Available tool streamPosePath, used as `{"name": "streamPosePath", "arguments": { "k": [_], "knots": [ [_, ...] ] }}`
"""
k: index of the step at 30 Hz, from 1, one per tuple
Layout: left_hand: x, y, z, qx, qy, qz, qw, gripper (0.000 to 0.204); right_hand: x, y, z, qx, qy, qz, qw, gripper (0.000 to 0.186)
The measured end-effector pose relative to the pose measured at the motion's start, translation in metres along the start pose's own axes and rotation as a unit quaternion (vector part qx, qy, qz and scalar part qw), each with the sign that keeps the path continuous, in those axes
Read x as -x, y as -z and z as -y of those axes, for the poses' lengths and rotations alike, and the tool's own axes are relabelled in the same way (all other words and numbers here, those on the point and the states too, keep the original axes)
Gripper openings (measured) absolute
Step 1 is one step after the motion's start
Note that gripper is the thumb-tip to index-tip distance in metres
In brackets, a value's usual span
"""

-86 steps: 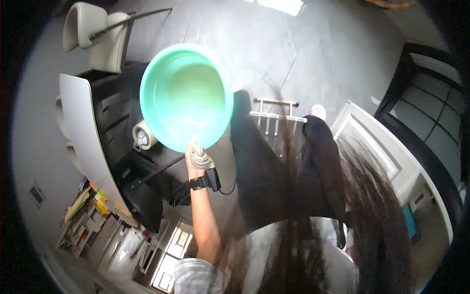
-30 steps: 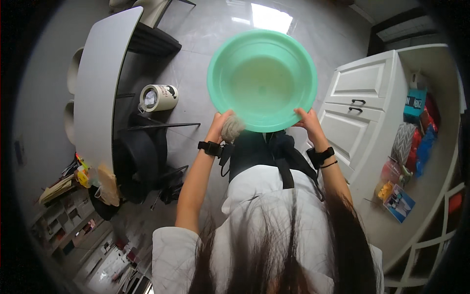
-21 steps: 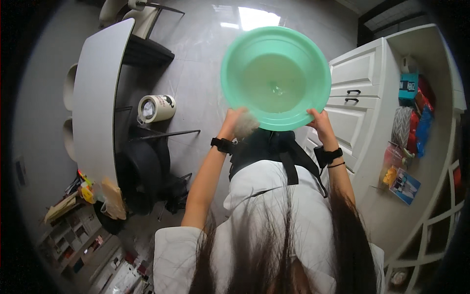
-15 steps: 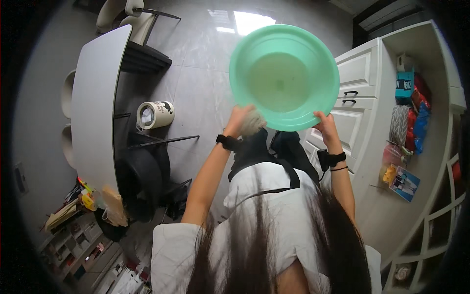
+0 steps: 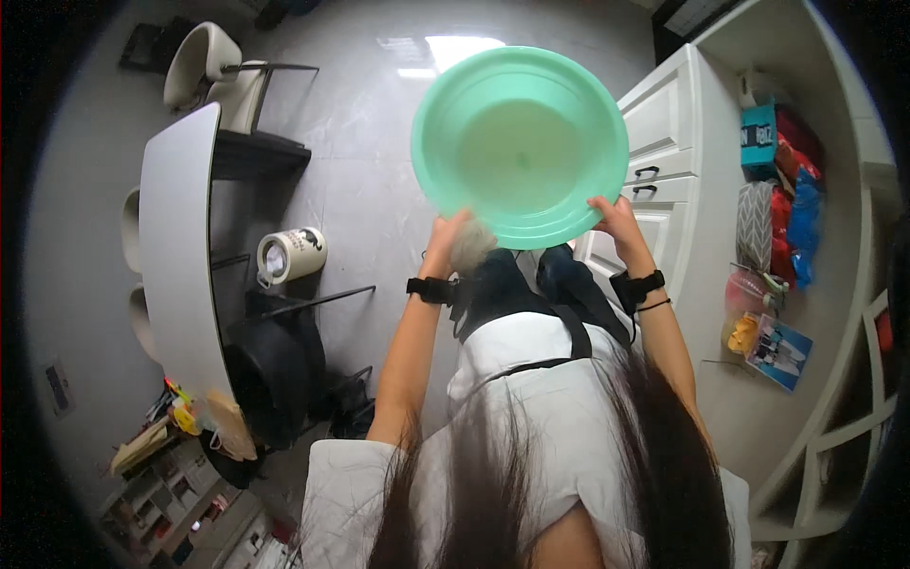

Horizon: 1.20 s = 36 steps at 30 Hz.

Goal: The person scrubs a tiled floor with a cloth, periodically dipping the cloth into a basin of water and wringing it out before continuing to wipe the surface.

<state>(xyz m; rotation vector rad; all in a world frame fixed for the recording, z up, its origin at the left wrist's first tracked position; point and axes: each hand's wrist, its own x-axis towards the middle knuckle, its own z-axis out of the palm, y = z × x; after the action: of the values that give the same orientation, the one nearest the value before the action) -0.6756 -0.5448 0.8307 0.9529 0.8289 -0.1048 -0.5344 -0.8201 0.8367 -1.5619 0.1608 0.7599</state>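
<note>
A wide round mint-green plastic basin [image 5: 607, 123] is held out in front of my body, above the floor. Its bottom looks paler and cloudy, apparently with some liquid in it. My left hand [image 5: 445, 239] is closed at the near left rim, the thumb over the edge. A crumpled greyish-beige cloth [image 5: 471, 248] hangs from that same hand, just under the rim. On the near right side, my right hand [image 5: 621, 228] grips the rim with its thumb on top and the other fingers underneath. Dark bands circle both wrists.
White cabinet doors [image 5: 656, 123] stand close on the right, beside a shelf with a blue box [image 5: 758, 142] and several bags. To the left are a white table [image 5: 175, 237], a cream bin [image 5: 294, 256], a black chair [image 5: 275, 379] and a white chair [image 5: 204, 66].
The bin and the far chairs sit lower in view, and the cabinet has shifted left. Both hands still hold the basin, which appears slightly further left.
</note>
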Motion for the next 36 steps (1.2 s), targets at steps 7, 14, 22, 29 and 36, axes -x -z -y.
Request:
{"name": "streamPosePath", "arguments": {
  "k": [7,14,22,29,36],
  "knots": [
    [-0.033,-0.031,0.014,-0.008,0.026,0.001,1.0,0.015,-0.022,0.041,0.011,0.022,0.009,0.01,1.0,0.042],
    [-0.057,-0.062,0.016,-0.04,-0.008,0.032,0.999,0.022,-0.024,0.064,0.013,-0.012,0.041,-0.037,0.998,0.042],
    [-0.057,-0.075,0.012,-0.025,0.035,0.08,0.996,0.02,0.0,0.072,0.021,-0.01,0.051,-0.073,0.996,0.037],
    [-0.038,-0.054,-0.016,-0.131,-0.002,0.148,0.98,0.022,0.051,0.041,0.0,-0.06,0.02,-0.149,0.987,0.037],
    [-0.023,-0.017,-0.035,-0.22,0.018,0.186,0.957,0.026,0.116,-0.025,-0.034,-0.152,0.034,-0.231,0.96,0.033]
  ]
}}
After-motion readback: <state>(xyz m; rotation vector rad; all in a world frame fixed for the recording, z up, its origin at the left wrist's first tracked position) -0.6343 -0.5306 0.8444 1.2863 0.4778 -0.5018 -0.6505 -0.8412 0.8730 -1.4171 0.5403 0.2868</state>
